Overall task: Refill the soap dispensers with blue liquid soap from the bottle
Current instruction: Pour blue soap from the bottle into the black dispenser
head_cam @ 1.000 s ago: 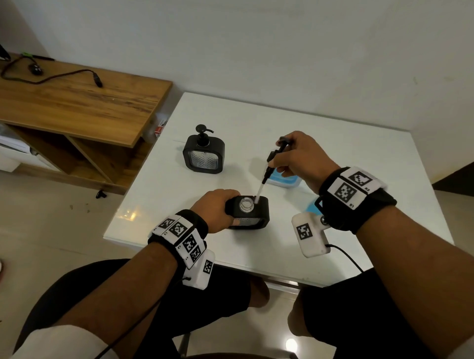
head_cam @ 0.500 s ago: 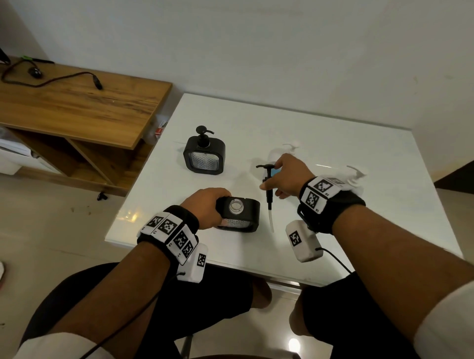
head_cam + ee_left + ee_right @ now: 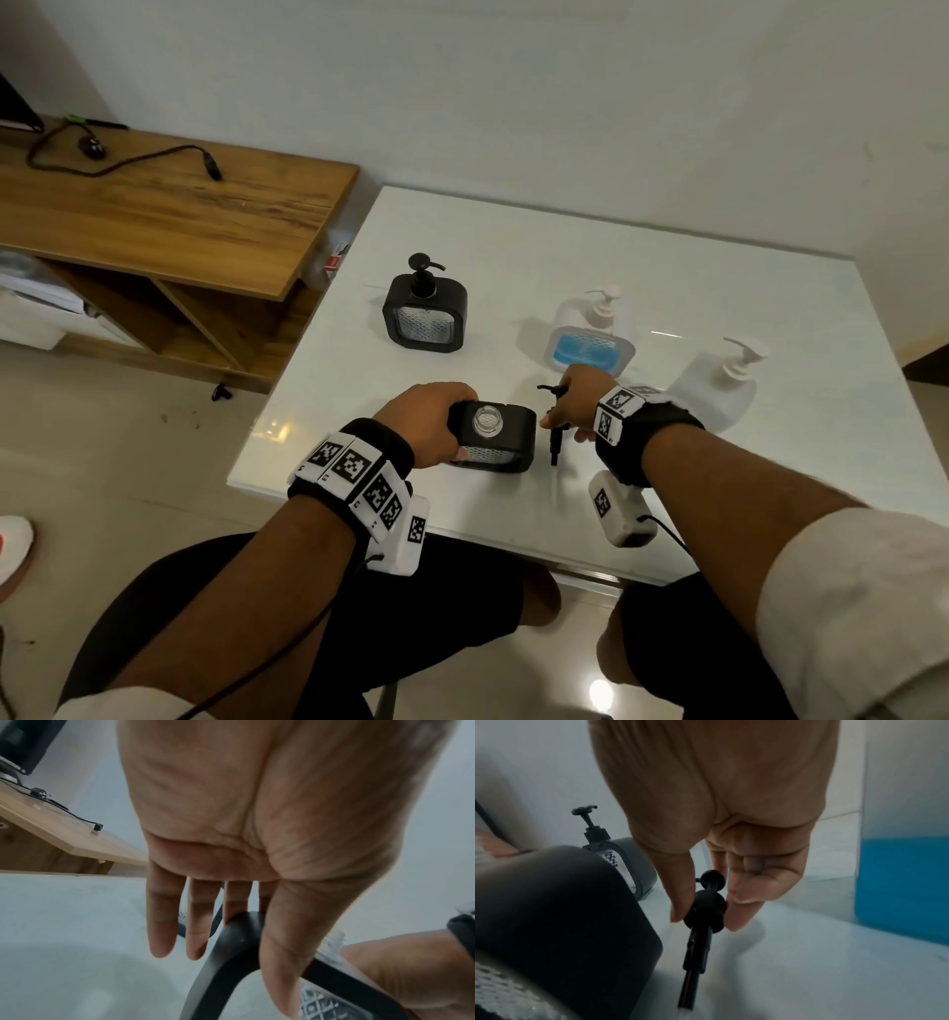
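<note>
A black soap dispenser (image 3: 508,442) stands near the table's front edge with its neck (image 3: 487,420) uncapped. My left hand (image 3: 426,421) grips its left side, thumb in front and fingers behind (image 3: 226,939). My right hand (image 3: 572,406) pinches the black pump (image 3: 555,437) by its collar (image 3: 707,912), just right of that dispenser and low over the table. The pump's tube (image 3: 689,990) points toward me. A white dispenser (image 3: 590,342) part full of blue soap stands behind my right hand, and shows as a blue block (image 3: 900,882) in the right wrist view.
A second black dispenser (image 3: 425,316) with its pump fitted stands at the back left of the white table (image 3: 642,267). A white pump bottle (image 3: 719,390) stands at the right. A wooden cabinet (image 3: 154,216) with a cable lies left of the table.
My right hand has drawn the pump out of the dispenser's neck and lowered it to the table on the dispenser's right. My left hand has shifted the dispenser slightly left.
</note>
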The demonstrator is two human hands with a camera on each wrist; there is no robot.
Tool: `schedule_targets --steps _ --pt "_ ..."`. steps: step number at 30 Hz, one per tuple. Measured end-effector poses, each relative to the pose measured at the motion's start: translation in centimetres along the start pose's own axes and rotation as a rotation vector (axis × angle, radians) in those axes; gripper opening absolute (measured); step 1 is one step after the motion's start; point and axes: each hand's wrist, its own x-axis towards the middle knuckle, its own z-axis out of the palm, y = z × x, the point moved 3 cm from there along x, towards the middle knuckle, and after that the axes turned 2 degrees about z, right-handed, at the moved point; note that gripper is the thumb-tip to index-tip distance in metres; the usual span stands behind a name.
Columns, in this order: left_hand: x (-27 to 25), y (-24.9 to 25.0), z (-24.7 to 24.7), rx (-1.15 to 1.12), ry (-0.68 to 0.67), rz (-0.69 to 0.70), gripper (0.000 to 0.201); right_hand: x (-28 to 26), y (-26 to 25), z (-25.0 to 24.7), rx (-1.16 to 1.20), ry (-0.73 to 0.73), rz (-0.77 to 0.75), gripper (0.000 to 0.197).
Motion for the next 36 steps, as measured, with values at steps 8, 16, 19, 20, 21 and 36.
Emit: schedule_targets --steps 8,16,19,20,21,36 --pt "0.2 -0.2 0.1 0.016 -0.002 0.002 0.049 1.4 -0.1 1.3 -0.055 -0.038 -0.018 0.053" --pt "0.1 -0.1 0.0 0.060 -0.009 0.002 0.050 1.7 0.2 1.8 -0.065 -0.036 -0.020 0.054" --pt "0.0 0.1 0.0 0.090 -0.016 -0.004 0.049 1.6 0.3 1.6 -0.042 -0.022 -0.015 0.057" --pt "0.0 0.2 -0.1 0.099 -0.018 -0.005 0.049 1.5 0.3 1.4 -0.028 -0.010 -0.016 0.061" --pt "0.0 0.3 -0.1 0.110 -0.020 -0.006 0.048 1.2 0.2 1.1 -0.021 0.007 -0.023 0.063" --pt "-1.2 7.9 -2.4 0.035 0.112 0.173 0.042 -9.1 3.1 -9.5 0.368 0.477 -0.326 0.017"
